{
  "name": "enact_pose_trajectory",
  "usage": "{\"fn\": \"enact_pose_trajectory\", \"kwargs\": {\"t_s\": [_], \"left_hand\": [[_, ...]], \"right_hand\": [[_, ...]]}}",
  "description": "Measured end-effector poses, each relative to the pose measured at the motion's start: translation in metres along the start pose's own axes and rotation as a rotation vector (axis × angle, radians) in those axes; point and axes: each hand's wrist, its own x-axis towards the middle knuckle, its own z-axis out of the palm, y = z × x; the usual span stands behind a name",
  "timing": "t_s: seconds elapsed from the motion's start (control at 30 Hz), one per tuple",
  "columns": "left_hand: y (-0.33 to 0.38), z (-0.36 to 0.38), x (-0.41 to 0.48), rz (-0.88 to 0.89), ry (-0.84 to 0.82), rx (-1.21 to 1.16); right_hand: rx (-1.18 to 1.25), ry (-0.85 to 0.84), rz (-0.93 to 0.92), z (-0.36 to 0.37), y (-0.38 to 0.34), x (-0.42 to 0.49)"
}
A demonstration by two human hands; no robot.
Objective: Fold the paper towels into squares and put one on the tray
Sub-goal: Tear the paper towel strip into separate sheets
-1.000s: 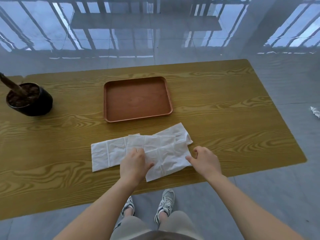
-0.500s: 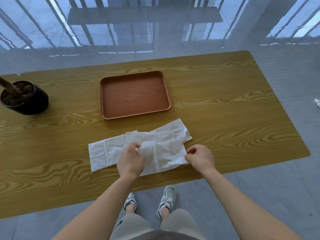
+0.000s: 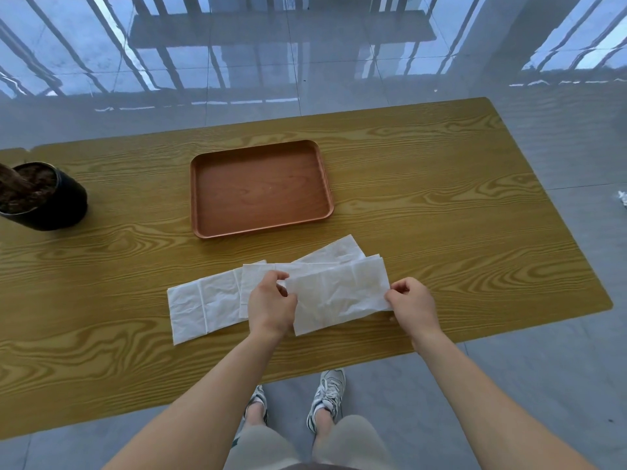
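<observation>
A white paper towel (image 3: 339,293) is lifted a little off the table, stretched between my two hands. My left hand (image 3: 269,305) pinches its left edge and my right hand (image 3: 412,301) pinches its right edge. Beneath and to the left lie other white paper towels (image 3: 203,303), flat and overlapping, with one corner (image 3: 334,249) poking out behind. The empty brown tray (image 3: 261,228) rests farther back, apart from the towels.
A black plant pot (image 3: 44,195) with soil stands at the table's left edge. The wooden table (image 3: 458,212) stretches bare to the right. Its near edge runs just in front of my shoes. A white scrap (image 3: 622,198) lies on the floor at far right.
Both hands went from pressing on the top towel to pinching its ends and raising it off the pile, shifting it slightly right.
</observation>
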Motion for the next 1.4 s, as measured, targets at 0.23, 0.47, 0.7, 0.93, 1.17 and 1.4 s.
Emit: {"fn": "enact_pose_trajectory", "kwargs": {"t_s": [0.23, 0.47, 0.7, 0.93, 1.17, 1.4], "left_hand": [[-0.013, -0.003, -0.007, 0.026, 0.067, 0.05], [-0.015, -0.001, -0.028, 0.239, 0.015, 0.322], [-0.014, 0.028, -0.029, 0.768, -0.386, 0.782], [-0.024, 0.031, -0.032, 0.794, -0.348, 0.87], [-0.039, 0.006, -0.047, 0.696, -0.089, 0.588], [-0.037, 0.003, -0.052, -0.043, 0.039, 0.029]], "right_hand": [[0.105, -0.107, 0.019, 0.002, 0.006, -0.002], [-0.136, -0.011, -0.13, 0.012, 0.008, -0.004], [-0.179, 0.03, -0.197, 0.016, 0.0, -0.012], [-0.247, 0.017, -0.406, 0.021, -0.003, -0.024], [-0.21, -0.268, -0.562, 0.033, 0.002, -0.037], [-0.434, -0.14, -0.654, 0.043, 0.004, -0.03]]}}
